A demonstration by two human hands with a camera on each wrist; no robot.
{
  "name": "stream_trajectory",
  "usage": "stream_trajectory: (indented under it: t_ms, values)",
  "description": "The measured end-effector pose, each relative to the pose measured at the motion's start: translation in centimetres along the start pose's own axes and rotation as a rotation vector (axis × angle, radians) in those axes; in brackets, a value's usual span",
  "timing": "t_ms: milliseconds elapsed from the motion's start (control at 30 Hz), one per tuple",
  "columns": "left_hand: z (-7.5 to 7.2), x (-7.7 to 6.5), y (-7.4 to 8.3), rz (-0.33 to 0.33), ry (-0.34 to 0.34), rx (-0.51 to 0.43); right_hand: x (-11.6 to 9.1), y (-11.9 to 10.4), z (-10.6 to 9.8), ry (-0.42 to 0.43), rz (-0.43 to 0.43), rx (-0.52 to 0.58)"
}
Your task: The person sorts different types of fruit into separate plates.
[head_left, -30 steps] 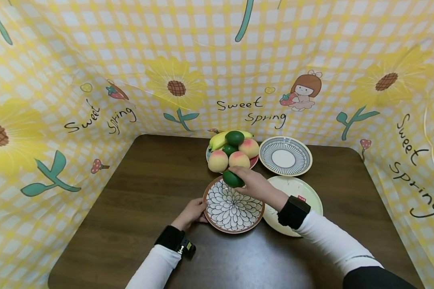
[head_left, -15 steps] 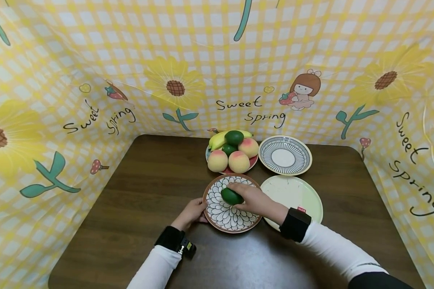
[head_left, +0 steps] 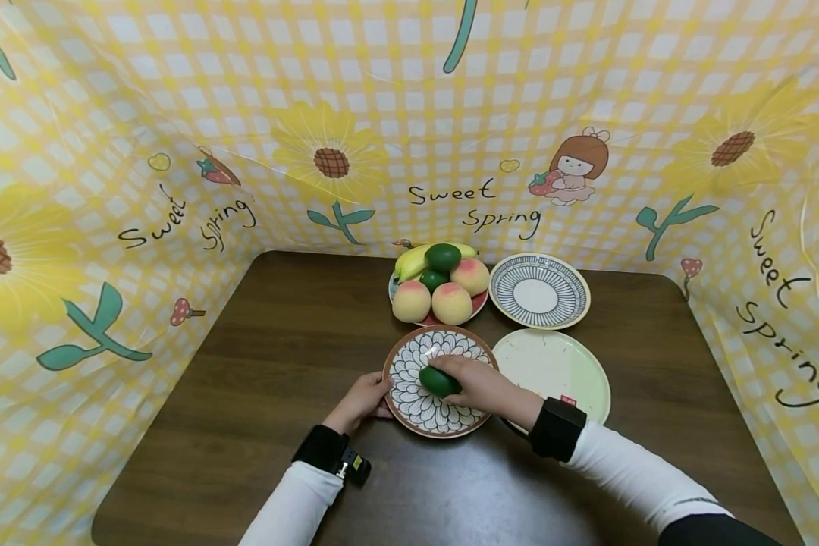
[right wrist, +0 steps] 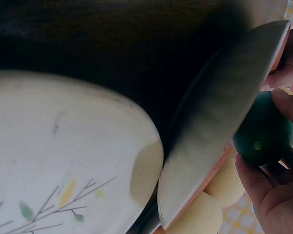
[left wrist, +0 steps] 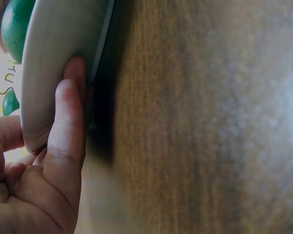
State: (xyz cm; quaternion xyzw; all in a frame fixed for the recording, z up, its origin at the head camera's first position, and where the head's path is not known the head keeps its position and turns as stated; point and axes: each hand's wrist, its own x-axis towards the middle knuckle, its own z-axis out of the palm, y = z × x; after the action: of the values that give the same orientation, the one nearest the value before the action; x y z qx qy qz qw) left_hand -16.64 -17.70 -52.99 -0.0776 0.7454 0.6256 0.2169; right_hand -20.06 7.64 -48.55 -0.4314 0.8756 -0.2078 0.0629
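Note:
My right hand (head_left: 481,387) grips a dark green oval avocado (head_left: 440,381) low over the middle of a plate (head_left: 409,413) with a brown rim and black-and-white petal pattern. Whether the avocado touches the plate cannot be told. At the plate's left edge, my left hand (head_left: 362,402) holds the rim. In the left wrist view, the left fingers (left wrist: 68,107) lie under the plate's pale underside (left wrist: 63,44), thumb at the rim. The right wrist view shows the right thumb and fingers curled round the avocado (right wrist: 264,129), partly hidden by the rim.
Behind the petal plate, a fruit plate (head_left: 479,302) holds bananas (head_left: 409,263), peaches (head_left: 452,303) and two more avocados (head_left: 443,258). A striped plate (head_left: 541,292) stands back right. A pale green plate (head_left: 587,371) sits close on the right, partly under my right forearm. Patterned cloth (head_left: 450,136) encloses the table.
My right hand has carried the avocado down and toward me, from the far rim of the petal plate to over its middle. My left hand has kept its hold on the rim.

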Motion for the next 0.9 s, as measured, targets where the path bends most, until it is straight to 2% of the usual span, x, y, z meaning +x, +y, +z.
stream_trajectory:
  t_ms: [467, 667, 900]
  values:
    - [-0.1, 0.0, 0.0, -0.019, 0.006, 0.0, 0.1, 0.4, 0.6, -0.038, -0.015, 0.021]
    - [0.0, 0.1, -0.1, -0.025, 0.015, 0.004, 0.0, 0.5, 1.1, -0.076, 0.01, 0.033]
    - [0.0, 0.3, -0.2, -0.03, 0.025, -0.007, 0.0, 0.6, 1.2, -0.066, 0.003, 0.013]
